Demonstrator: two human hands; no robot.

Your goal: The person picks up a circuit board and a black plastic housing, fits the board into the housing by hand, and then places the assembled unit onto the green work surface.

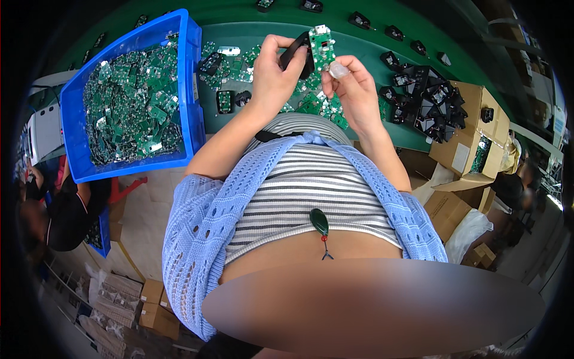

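Observation:
Above the green work table, my left hand (pixel 275 81) is closed round a black plastic housing (pixel 298 57), thumb along its near side. My right hand (pixel 354 90) pinches the lower end of a green circuit board (pixel 322 48), which stands upright just right of the housing. Whether board and housing touch, I cannot tell. Something whitish and translucent (pixel 338 70) sits at the right fingertips; it may be a finger cover. Beneath both hands, loose green circuit boards (pixel 317 105) lie scattered on the table. A black housing with a board in it (pixel 225 102) lies left of my left forearm.
A large blue bin (pixel 194 90) full of circuit boards stands at the left. Black housings (pixel 439 105) are heaped at the right, beside an open cardboard box (pixel 460 149). Several black units (pixel 360 20) sit along the green belt at the back. Another person (pixel 69 215) is at far left.

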